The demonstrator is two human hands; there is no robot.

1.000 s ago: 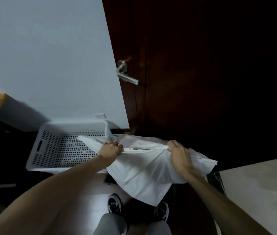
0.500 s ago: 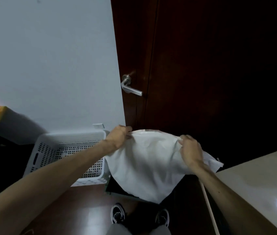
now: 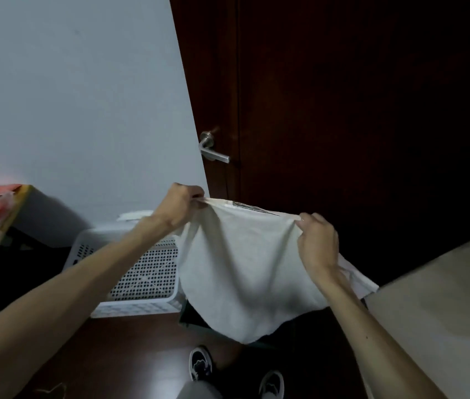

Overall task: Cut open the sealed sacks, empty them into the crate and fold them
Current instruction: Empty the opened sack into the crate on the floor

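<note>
White sack (image 3: 242, 272) hangs pinched between left hand (image 3: 180, 204) and right hand (image 3: 318, 241).

No words or numbers can be read here. The white sack (image 3: 242, 269) bears a dark print (image 3: 248, 208) along its top edge, too blurred and tilted to make out.

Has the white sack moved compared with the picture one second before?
Yes, upward. The sack was level with the crate before; now its top edge is above the crate's far rim, nearer the door handle.
</note>
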